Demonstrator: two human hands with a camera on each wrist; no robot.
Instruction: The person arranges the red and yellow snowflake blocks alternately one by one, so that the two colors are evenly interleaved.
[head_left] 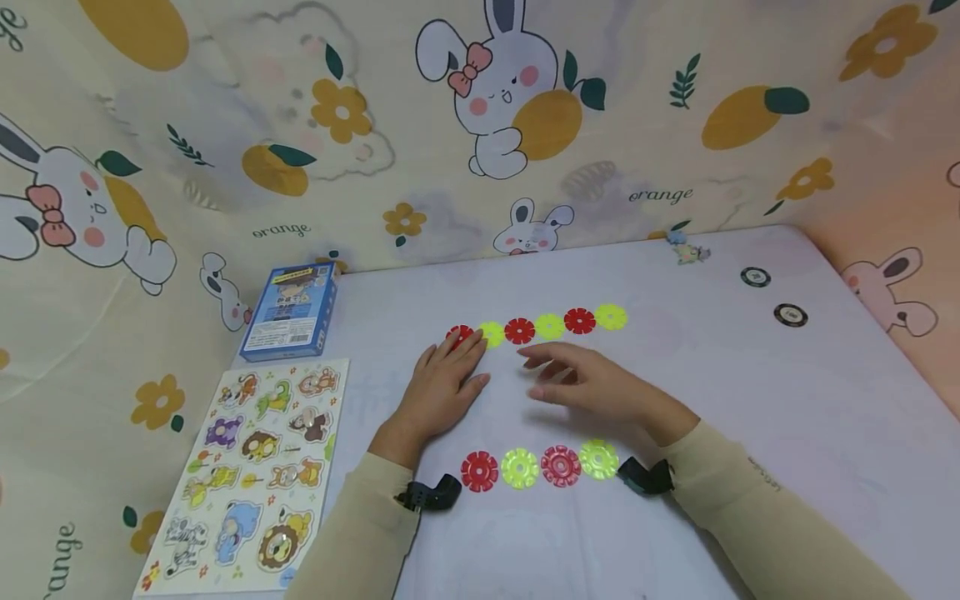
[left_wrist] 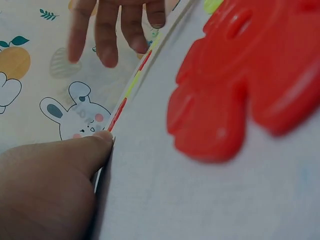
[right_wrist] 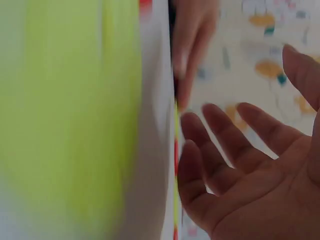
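Note:
Flower-shaped plastic discs, red and yellow-green by turns, lie in two rows on the table. My left hand (head_left: 441,390) lies flat at the left end of the far row, its fingertips over the end red disc (head_left: 456,333) and partly hiding it. Just in front of that row's middle red disc (head_left: 520,331), my right hand (head_left: 588,382) hovers with fingers loosely bent and holds nothing. The near row, from a red disc (head_left: 479,472) to a yellow-green disc (head_left: 599,459), lies between the wrists. A red disc (left_wrist: 215,115) looms large in the left wrist view, a blurred yellow-green one (right_wrist: 75,110) in the right.
At the left lies an animal sticker sheet (head_left: 262,467), with a blue box (head_left: 291,310) behind it. Two dark round chips (head_left: 755,277) and a small bluish-green piece (head_left: 690,252) lie at the far right. A patterned cloth (head_left: 420,150) hangs behind the table.

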